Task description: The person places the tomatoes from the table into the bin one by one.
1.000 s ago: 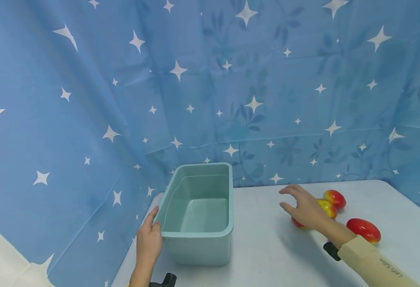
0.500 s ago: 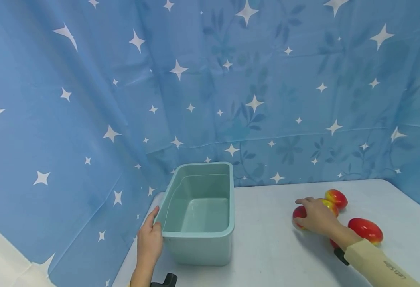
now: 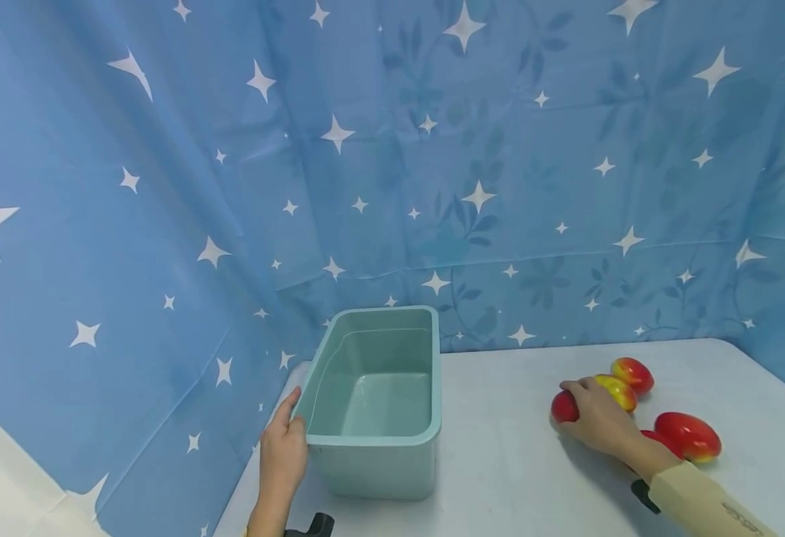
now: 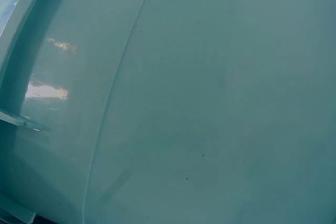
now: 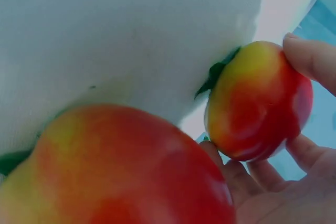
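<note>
Right hand [image 3: 596,421] gripping fruit [image 3: 564,407], other fruits [image 3: 689,436] near

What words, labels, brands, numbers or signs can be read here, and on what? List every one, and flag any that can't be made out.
Right sleeve: dark lettering, too small and blurred to read.
Bin, fruit and curtain: no text visible.
Nothing here is readable, so there is nothing to quote.
</note>
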Demonstrator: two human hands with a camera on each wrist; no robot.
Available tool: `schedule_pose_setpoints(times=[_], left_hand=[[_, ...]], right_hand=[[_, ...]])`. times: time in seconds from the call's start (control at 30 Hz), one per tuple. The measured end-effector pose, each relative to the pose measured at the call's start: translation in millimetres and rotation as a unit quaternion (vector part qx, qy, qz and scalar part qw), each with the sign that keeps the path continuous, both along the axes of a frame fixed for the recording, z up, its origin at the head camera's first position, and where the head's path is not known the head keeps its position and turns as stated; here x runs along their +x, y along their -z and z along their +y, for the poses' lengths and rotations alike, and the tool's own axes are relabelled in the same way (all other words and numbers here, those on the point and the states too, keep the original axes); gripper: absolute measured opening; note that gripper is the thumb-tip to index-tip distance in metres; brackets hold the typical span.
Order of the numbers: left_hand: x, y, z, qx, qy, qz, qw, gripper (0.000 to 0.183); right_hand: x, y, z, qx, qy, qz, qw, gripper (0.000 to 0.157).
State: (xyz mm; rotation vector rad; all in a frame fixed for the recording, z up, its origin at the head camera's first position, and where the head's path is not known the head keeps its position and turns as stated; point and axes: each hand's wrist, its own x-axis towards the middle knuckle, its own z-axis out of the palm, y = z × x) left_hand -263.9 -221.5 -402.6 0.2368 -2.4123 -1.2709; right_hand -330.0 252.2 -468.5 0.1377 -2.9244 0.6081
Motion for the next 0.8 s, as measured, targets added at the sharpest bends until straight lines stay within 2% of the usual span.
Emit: schedule_pose_setpoints(times=[0.2, 0.43, 0.8], left_hand=[[-0.4, -1.1, 0, 0.003, 0.003, -0.006, 1.0000, 0.051], [1.4, -0.4, 0, 0.003, 0.001, -0.016, 0.9999, 0.052], [-0.2, 0.9, -1, 0.008, 0.007, 0.010, 0.9999, 0.051]], right_hand=[[-1.0, -4.0, -4, -0.045, 0.006, 0.019, 0.999, 0.088], [3.3, -13.6, -19, -0.074, 0.002, 0.055, 0.996, 0.085], [6.6, -41.6, -45, -0.113, -0.041, 0.120, 0.985, 0.087]])
